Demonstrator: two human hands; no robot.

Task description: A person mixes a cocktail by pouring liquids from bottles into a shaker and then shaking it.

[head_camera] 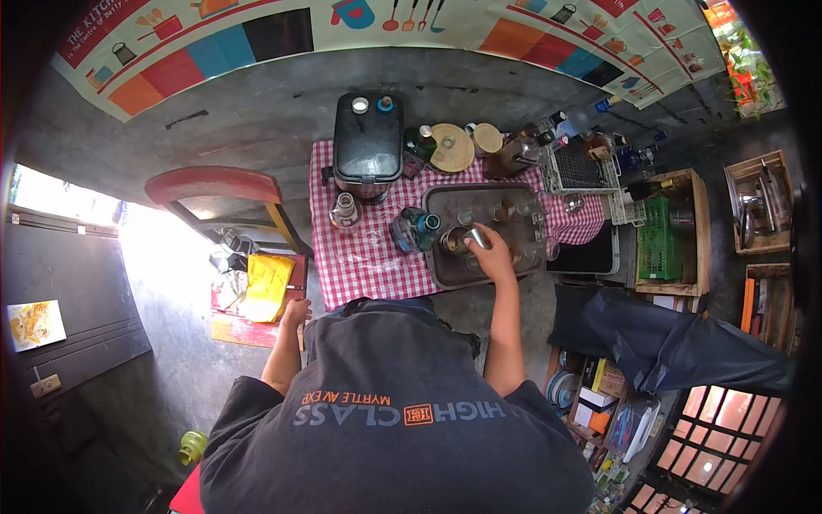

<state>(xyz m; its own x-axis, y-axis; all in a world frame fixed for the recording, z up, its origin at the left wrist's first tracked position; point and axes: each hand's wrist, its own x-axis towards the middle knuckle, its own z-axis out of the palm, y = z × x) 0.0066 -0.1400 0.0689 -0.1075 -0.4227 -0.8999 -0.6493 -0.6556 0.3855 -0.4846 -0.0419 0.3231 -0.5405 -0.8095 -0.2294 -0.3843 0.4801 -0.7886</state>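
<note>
My right hand (493, 254) is closed around a small metal cup (476, 236), over the brown tray (432, 273) on the table. Just left of that cup, a round open container (454, 240) stands in the tray with something pale inside that I cannot make out. Several clear glasses (469, 209) stand about the tray. A blue-tinted glass bottle (411, 231) with a blue neck is at the tray's left edge. My left hand (297, 311) hangs low beside my body, away from the table, near a yellow packet (267, 287); its fingers are partly curled and nothing shows in them.
A black lidded appliance (368, 138) and a glass decanter (345, 211) stand at the left on the checkered tablecloth (366, 270). Behind the tray are round woven lids (451, 148) and liquor bottles (510, 156). Wire racks (581, 168) and a wooden crate (702, 257) stand right; a chair (212, 183) is left.
</note>
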